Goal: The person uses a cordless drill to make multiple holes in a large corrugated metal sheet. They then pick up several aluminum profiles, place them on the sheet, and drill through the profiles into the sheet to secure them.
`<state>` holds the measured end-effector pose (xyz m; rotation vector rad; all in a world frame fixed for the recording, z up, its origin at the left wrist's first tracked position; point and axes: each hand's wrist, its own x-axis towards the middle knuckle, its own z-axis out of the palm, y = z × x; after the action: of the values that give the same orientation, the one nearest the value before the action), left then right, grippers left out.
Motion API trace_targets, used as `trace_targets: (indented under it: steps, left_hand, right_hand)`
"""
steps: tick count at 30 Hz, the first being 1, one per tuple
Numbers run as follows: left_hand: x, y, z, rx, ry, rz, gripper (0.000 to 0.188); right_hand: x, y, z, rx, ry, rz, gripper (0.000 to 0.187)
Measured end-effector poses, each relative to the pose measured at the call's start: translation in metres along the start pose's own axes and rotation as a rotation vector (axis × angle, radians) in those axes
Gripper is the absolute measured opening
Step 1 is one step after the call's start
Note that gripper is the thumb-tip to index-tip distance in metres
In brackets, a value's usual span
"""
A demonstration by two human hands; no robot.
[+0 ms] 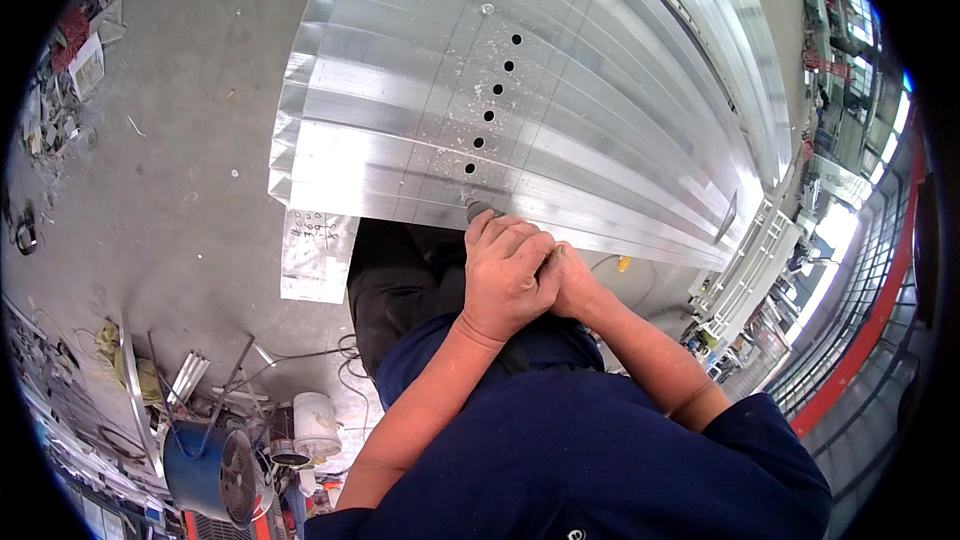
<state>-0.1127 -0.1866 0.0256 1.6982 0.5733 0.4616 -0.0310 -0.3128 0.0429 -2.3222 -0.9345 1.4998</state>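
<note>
Silvery ribbed metal panels [400, 110] lie in front of me. A row of several dark round holes [489, 116] runs across them toward me, with fine metal shavings scattered around. My left hand [508, 275] is closed around a power drill, of which only the dark nose [479, 209] shows; its tip points at the panel in line with the holes, near the close edge. Against my left hand, my right hand [574, 282] is closed on the rear of the drill. The drill's body is hidden beneath both hands.
A pale sheet with handwriting [318, 255] hangs at the panels' near left corner. Down left stand a blue drum-shaped fan [210, 475] and a white bucket [316, 424], with cables on the floor. Scrap [55, 105] lies far left; a white rack [745, 265] stands right.
</note>
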Motion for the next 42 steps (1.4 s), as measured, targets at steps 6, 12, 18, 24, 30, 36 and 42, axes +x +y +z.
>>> trace_targets:
  steps: [6,12,18,24,30,36,42]
  left_hand:
    - [0.001,-0.003,0.001,0.014,-0.007,0.017,0.020]
    - [-0.003,-0.010,-0.004,0.031,0.085,0.001,0.021]
    - [0.003,-0.011,-0.002,0.025,0.037,0.024,0.020]
    - [0.001,-0.010,-0.001,0.018,0.050,0.011,0.022]
    - [0.002,-0.013,-0.001,0.017,0.049,0.009,0.022]
    - [0.005,-0.013,-0.002,0.006,0.038,0.016,0.023]
    - [0.006,-0.014,-0.002,-0.002,0.052,0.019,0.022]
  right_hand:
    - [0.002,0.005,0.002,0.037,0.049,-0.011,0.020]
    - [0.016,0.001,0.001,-0.210,-0.034,0.128,0.023]
    - [0.021,0.003,-0.005,-0.129,-0.045,0.007,0.023]
    - [0.018,-0.005,-0.009,-0.150,-0.089,0.149,0.031]
    - [0.021,-0.007,-0.013,-0.186,-0.116,0.139,0.031]
    - [0.022,-0.008,-0.014,-0.177,-0.121,0.079,0.028]
    - [0.023,-0.005,-0.012,-0.151,-0.133,0.138,0.027]
